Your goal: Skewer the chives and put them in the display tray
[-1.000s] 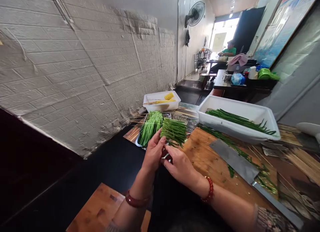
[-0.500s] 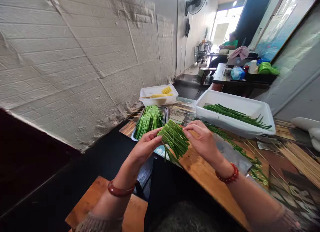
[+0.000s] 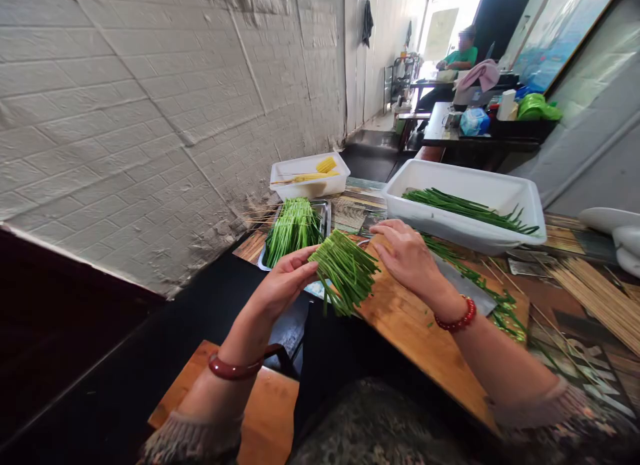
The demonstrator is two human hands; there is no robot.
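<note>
pale brick-patterned wall; right hand drawn clear, half-curled, contents unclear, so left hand alone grips fanned green-stalk bundle

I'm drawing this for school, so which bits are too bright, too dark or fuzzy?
In the head view, the bright white doorway is washed out and the lower left corner nearly black; square blocks hide the green-shirted person's head; the bunch of slim green stalks in the left hand looks fairly clear.

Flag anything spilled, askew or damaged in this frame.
Chopped green scraps lie strewn beside the cleaver on the cutting board, looking like spilled trimmings. A few stalks also dangle untidily from the bundle in the left hand.
</note>
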